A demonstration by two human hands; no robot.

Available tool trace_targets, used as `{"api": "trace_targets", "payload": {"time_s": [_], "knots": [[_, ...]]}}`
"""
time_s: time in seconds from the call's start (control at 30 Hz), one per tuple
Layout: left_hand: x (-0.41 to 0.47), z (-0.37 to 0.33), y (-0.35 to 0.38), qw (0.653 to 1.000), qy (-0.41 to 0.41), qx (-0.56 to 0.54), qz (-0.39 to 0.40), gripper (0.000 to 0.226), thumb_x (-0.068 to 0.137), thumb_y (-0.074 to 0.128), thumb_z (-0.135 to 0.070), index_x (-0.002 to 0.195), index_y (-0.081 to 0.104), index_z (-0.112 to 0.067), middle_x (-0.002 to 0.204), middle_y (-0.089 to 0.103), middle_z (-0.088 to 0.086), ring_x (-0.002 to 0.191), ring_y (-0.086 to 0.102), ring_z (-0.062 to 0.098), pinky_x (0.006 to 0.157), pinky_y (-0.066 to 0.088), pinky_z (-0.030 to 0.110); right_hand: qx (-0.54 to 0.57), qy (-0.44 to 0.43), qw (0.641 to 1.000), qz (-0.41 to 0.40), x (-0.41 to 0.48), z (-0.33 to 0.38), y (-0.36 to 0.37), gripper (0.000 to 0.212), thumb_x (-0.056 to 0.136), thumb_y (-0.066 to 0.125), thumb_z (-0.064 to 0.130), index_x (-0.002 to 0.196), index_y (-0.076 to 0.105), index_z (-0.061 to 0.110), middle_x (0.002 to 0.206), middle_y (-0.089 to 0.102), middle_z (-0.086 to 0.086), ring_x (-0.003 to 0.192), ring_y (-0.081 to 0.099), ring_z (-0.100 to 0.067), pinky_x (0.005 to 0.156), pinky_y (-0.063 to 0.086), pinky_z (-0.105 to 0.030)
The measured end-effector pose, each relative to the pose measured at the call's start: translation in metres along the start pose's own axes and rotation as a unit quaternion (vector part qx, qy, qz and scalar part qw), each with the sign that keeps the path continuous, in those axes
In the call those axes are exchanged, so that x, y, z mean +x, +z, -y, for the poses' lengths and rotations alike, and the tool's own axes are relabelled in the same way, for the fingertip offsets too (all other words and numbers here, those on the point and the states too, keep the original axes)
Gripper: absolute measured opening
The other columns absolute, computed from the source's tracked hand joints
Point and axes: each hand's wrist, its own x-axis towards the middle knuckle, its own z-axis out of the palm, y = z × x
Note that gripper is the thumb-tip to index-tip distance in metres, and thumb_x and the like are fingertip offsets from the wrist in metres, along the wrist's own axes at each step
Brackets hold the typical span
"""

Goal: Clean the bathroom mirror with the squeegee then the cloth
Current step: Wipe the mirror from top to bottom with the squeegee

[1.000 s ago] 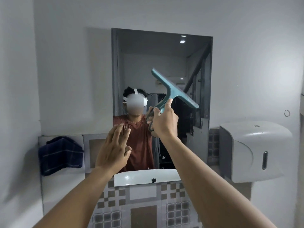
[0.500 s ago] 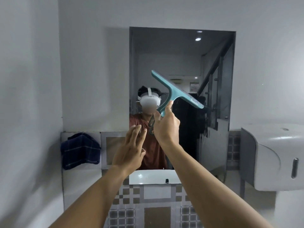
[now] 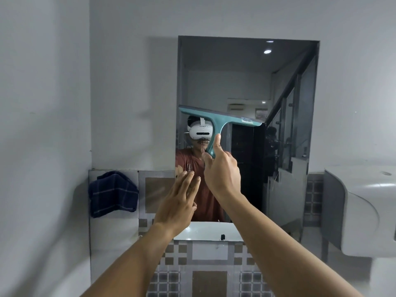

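The rectangular mirror (image 3: pixel 248 78) is set in the white wall straight ahead. My right hand (image 3: pixel 222 172) grips the handle of a teal squeegee (image 3: pixel 216 118), whose blade lies nearly level across the mirror's left half at mid height. Whether the blade touches the glass I cannot tell. My left hand (image 3: pixel 177 204) is raised beside it, fingers straight and together, holding nothing, in front of the mirror's lower left corner. A dark blue checked cloth (image 3: pixel 112 194) hangs on the tiled ledge left of the mirror.
A white paper-towel dispenser (image 3: pixel 362 211) juts out from the wall at the right. Below the mirror runs a band of patterned grey and brown tiles (image 3: pixel 205 260). A plain wall (image 3: pixel 42 125) closes in on the left.
The squeegee blade has turned from a steep slant to nearly level and shifted left on the mirror. My view has moved closer and swung left. My left hand stays raised.
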Motion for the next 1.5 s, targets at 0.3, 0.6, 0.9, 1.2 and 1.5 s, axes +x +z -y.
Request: {"api": "trace_targets", "payload": {"time_s": [0.3, 0.6, 0.9, 1.2, 1.5], "knots": [[0.000, 0.001, 0.000, 0.997, -0.026, -0.062, 0.029, 0.091, 0.081, 0.079, -0.032, 0.155, 0.029, -0.013, 0.162, 0.024, 0.013, 0.150, 0.024, 0.032, 0.109, 0.045, 0.042, -0.093, -0.058, 0.994, 0.012, -0.003, -0.015, -0.019, 0.060, 0.102, 0.051, 0.028, 0.158, 0.028, 0.031, 0.124, 0.065, -0.007, 0.099, 0.067, -0.027, 0.069, 0.059, -0.043], [-0.001, 0.002, 0.004, 0.997, -0.017, -0.070, 0.020, 0.091, 0.080, 0.080, -0.029, 0.155, 0.031, -0.011, 0.160, 0.028, 0.015, 0.150, 0.024, 0.033, 0.107, 0.044, 0.040, -0.194, -0.078, 0.975, 0.069, 0.008, -0.050, -0.069, 0.064, 0.099, 0.050, 0.018, 0.154, 0.030, 0.045, 0.110, 0.055, -0.008, 0.100, 0.055, -0.031, 0.080, 0.048, -0.042], [-0.001, 0.002, 0.001, 0.998, -0.009, -0.065, 0.006, 0.090, 0.077, 0.083, -0.027, 0.152, 0.037, -0.010, 0.157, 0.034, 0.016, 0.148, 0.028, 0.034, 0.105, 0.045, 0.041, -0.308, -0.106, 0.941, 0.095, 0.025, -0.065, -0.112, 0.067, 0.089, 0.021, 0.031, 0.154, 0.028, 0.048, 0.122, 0.049, -0.005, 0.114, 0.048, -0.032, 0.098, 0.042, -0.048], [0.000, 0.005, 0.003, 0.998, -0.007, -0.068, 0.015, 0.090, 0.079, 0.081, -0.029, 0.154, 0.034, -0.012, 0.160, 0.029, 0.015, 0.149, 0.026, 0.034, 0.098, 0.055, 0.044, -0.359, -0.141, 0.920, 0.078, 0.036, -0.087, -0.125, 0.063, 0.100, 0.042, 0.022, 0.155, 0.026, 0.047, 0.124, 0.050, -0.007, 0.111, 0.049, -0.030, 0.095, 0.044, -0.048], [0.015, 0.006, -0.020, 0.999, 0.016, -0.040, -0.030, 0.048, 0.096, 0.057, -0.033, 0.138, 0.056, -0.010, 0.141, 0.054, 0.014, 0.135, 0.047, 0.033, 0.100, 0.054, 0.042, -0.362, -0.152, 0.919, 0.048, 0.046, -0.102, -0.137, 0.063, 0.101, 0.042, 0.017, 0.153, 0.027, 0.051, 0.119, 0.052, -0.006, 0.109, 0.048, -0.028, 0.094, 0.042, -0.044]]}}
